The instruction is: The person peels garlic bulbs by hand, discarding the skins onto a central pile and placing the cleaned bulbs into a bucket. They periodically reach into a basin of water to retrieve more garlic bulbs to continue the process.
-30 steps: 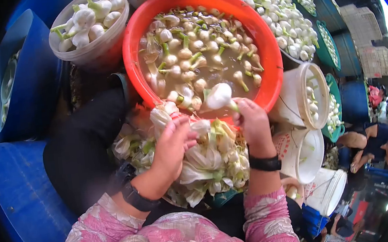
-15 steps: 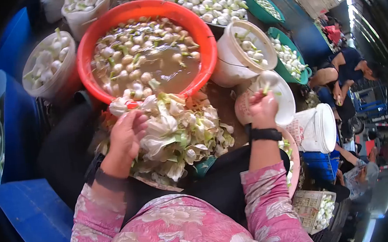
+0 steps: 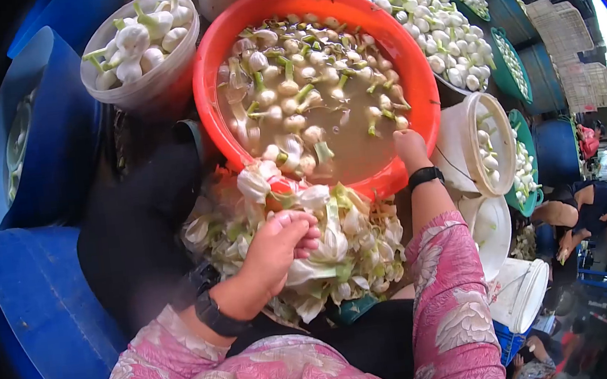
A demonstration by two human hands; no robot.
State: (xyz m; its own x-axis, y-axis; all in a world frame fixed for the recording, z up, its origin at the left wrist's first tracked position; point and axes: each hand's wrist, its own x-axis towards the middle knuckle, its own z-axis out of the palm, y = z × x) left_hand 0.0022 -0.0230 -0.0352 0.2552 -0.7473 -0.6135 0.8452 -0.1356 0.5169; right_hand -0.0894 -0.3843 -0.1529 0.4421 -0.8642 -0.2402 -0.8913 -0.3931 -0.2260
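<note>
A red tub (image 3: 207,88) holds murky water with floating garlic bulbs (image 3: 294,124). My right hand (image 3: 411,150) is at the tub's right inner rim, fingers closed beside a bulb (image 3: 401,122); whether it grips that bulb is unclear. Over the heap of peeled garlic skins (image 3: 332,249), in front of the tub, is my left hand (image 3: 286,239), its fingers curled and the thumb resting near them. I cannot make out anything inside it.
Left of the tub stands a white bucket of garlic (image 3: 148,87), near blue barrels (image 3: 57,304). To the right are a cream bucket (image 3: 461,145), a white bucket (image 3: 517,289) and a basin of garlic (image 3: 434,28). Another person (image 3: 584,215) sits at the far right.
My right hand has moved from above the white bucket on the right to the tub's right rim. The view has shifted, and my left hand stays over the skins.
</note>
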